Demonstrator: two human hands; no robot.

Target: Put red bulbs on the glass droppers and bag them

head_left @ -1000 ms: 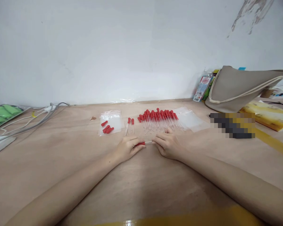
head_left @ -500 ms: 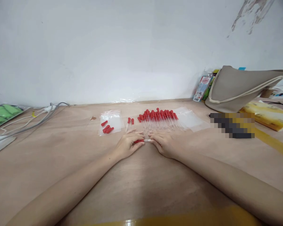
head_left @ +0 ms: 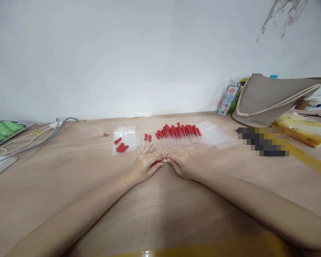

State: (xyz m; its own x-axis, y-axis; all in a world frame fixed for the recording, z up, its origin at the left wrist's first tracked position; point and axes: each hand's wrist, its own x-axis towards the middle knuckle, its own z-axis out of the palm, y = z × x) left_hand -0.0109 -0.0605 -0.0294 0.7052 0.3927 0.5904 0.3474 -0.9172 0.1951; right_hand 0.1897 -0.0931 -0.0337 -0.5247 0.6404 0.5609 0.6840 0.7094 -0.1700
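Between finger and thumb, my left hand [head_left: 147, 166] grips a red rubber dropper bulb [head_left: 157, 162]. Facing it, my right hand [head_left: 182, 164] pinches a clear dropper tube [head_left: 164, 161], whose end meets the bulb's mouth; how deep it sits inside I cannot tell. Just beyond my hands lies a row of red-capped droppers [head_left: 180, 132], tubes pointing toward me. Two more droppers [head_left: 148, 137] lie apart to its left. Several loose red bulbs [head_left: 121, 147] rest on a clear plastic bag [head_left: 132, 132] farther left.
More clear bags [head_left: 216, 134] lie right of the row. On the right stand a grey bag [head_left: 273, 96], a carton [head_left: 228, 100] and a yellow packet [head_left: 305, 128], with a pixelated dark object [head_left: 267, 142] in front. Cables [head_left: 50, 134] and a green package [head_left: 5, 132] are at far left.
My right hand has shifted slightly left, closer to my left hand, so less of the clear tube shows between them. The other things lie as before.
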